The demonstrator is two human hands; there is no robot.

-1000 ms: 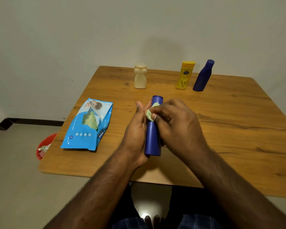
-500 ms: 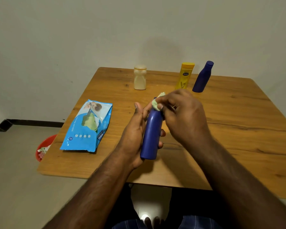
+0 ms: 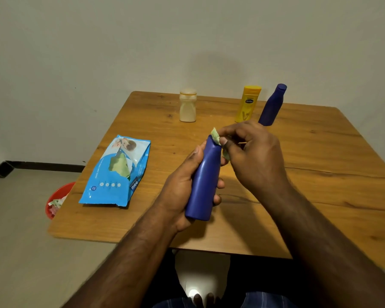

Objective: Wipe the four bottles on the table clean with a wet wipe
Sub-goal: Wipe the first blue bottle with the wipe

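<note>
Counter (image 3: 309, 174): wood-grain top w/ knots & dark streaks, smooth, low satin sheen. Held blue bottle (image 3: 203, 181): smooth plastic, soft semi-matt sheen. Wipe (image 3: 216, 137): pale green, crumpled, cloth-like. Far blue bottle (image 3: 271, 106): same matt-ish plastic. Yellow bottle (image 3: 247, 105): smooth plastic, slight gloss, dark label. Cream bottle (image 3: 187, 106): pale plastic, translucent-looking cap. Wipes pack (image 3: 116, 172): glossy blue plastic film, creased. Red bowl (image 3: 58, 196) on floor: shiny plastic. Wall (image 3: 120, 52): matt paint.

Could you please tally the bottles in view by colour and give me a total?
Blue bottles: 2, one in the left hand, one standing at the back
Yellow bottle: 1
Cream bottle: 1
Total: 4
</note>
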